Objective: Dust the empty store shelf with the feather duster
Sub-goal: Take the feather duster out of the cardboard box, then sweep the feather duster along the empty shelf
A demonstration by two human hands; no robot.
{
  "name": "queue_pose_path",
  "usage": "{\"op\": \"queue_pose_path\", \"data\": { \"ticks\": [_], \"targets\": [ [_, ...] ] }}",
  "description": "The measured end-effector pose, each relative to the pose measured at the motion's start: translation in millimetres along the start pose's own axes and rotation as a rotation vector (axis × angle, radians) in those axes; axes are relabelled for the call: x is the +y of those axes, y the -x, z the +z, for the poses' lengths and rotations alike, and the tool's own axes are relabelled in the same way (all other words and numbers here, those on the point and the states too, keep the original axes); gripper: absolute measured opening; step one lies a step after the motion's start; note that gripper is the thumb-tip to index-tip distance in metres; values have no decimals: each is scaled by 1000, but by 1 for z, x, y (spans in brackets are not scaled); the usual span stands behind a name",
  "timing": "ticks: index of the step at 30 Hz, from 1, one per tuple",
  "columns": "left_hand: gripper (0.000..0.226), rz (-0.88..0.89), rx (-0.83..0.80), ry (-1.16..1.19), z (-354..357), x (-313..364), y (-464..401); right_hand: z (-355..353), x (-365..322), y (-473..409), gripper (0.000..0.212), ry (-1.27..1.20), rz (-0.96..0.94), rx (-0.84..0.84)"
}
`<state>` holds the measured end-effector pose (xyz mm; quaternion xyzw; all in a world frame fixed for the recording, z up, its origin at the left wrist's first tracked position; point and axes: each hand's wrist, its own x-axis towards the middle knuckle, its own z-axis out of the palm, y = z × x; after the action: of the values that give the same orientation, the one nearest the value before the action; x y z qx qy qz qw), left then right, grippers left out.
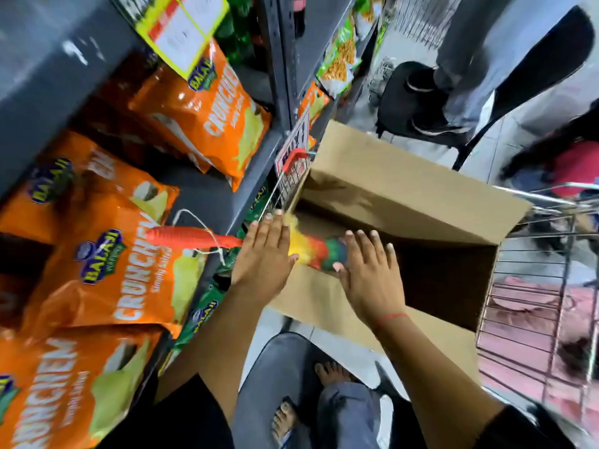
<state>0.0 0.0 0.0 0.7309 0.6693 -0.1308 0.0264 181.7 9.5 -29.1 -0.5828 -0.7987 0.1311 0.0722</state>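
Over the open cardboard box (405, 202), your left hand (264, 251) and right hand (369, 270) lie spread flat, fingers extended, on the feather duster (311, 251), its orange handle (191, 239) reaching across the chip bags (107, 260).

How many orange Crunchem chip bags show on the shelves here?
4, maybe more hidden: one upper shelf bag, one far-left bag, one middle bag under the duster handle, one bottom-left bag.

The feather duster (311, 252) has an orange-red ribbed handle, with yellow, red and green feathers. The chip bags (207, 115) are orange with white lettering and blue-green logos. The cardboard box (405, 186) is plain brown, the shelf (207, 202) dark grey, and the right wrist thread (390, 317) red.
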Motion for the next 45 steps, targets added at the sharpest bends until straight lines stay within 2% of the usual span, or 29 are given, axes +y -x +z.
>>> {"op": "queue_pose_path", "data": {
  "ticks": [2, 4, 6, 8, 12, 16, 24, 29, 33, 36, 38, 45],
  "targets": [
    [64, -23, -232, -86, 8, -1, -16, 21, 2, -3, 56, -11, 3, -12],
    [64, -67, -238, -118, 14, -8, -29, 35, 5, -4, 56, -2, -4, -14],
    [54, -77, -364, -202, 18, -8, -33, 47, 11, -6, 56, -3, -7, -27],
    [46, -69, -238, -191, 24, -7, -43, 50, 15, -8, 57, 1, -9, -37],
    [24, -18, -345, -223, 1, 0, -39, 42, 14, -12, 57, -3, -12, -26],
    [23, 12, -331, -155, -23, 3, -37, 17, 6, -17, 57, -22, -14, -7],
    [26, -63, -294, 31, -142, -8, -10, -80, -31, -19, 56, -34, -4, 45],
    [29, -137, -229, 87, -235, -25, 25, -164, -64, -22, 72, -59, -11, 122],
    [30, -151, -180, 97, -310, -34, 56, -232, -91, -26, 71, -64, -80, 258],
    [29, -158, -119, 112, -357, -39, 78, -278, -105, -33, 61, -52, -113, 378],
    [29, -181, -58, 133, -391, -45, 94, -311, -117, -38, 56, -35, -144, 469],
    [32, -250, 229, 175, -512, -67, 138, -423, -166, -62, 60, -116, -196, 719]
  ]
}}
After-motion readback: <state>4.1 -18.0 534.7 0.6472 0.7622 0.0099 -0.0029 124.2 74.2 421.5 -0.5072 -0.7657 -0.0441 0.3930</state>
